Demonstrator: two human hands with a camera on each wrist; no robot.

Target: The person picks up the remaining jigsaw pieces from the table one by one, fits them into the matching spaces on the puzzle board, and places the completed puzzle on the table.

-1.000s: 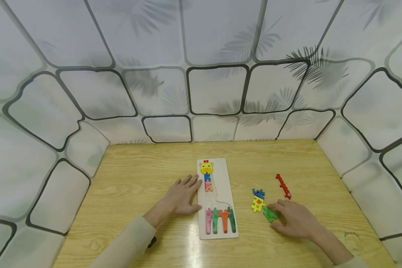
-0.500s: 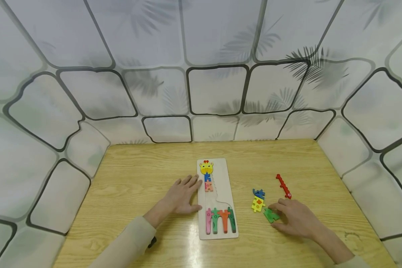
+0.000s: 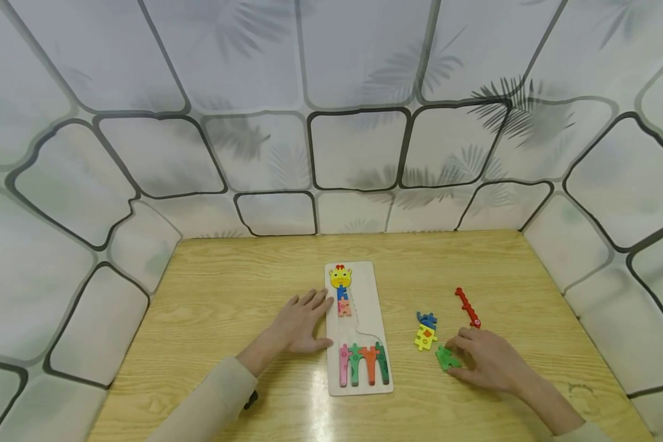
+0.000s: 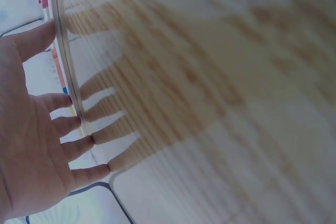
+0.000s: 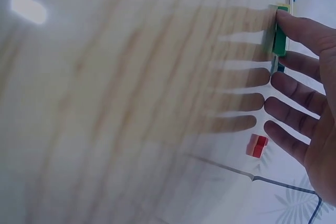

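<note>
My left hand (image 3: 301, 324) lies with fingers spread along the left edge of a giraffe puzzle board (image 3: 363, 282), its fingertips and thumb touching that edge. A giraffe head, a blue and a pink neck piece, and several coloured leg pieces sit in the board. To the board's right, a green puzzle piece (image 3: 447, 358) is on the table, and my right hand (image 3: 488, 361) pinches it between thumb and index finger. The right wrist view shows the green piece (image 5: 281, 32) edge-on between those two fingers, with the other fingers extended.
Just left of the green piece lie a yellow puzzle piece (image 3: 425, 337) and a blue puzzle piece (image 3: 428, 319). Beyond the right hand is a long red piece (image 3: 467, 307). A patterned fabric wall (image 3: 359, 209) encloses the wooden table (image 3: 243, 264) at the back and sides.
The green piece has turned a little and shifted slightly right and toward me in the right hand's fingers. The left hand and the board stay in place.
</note>
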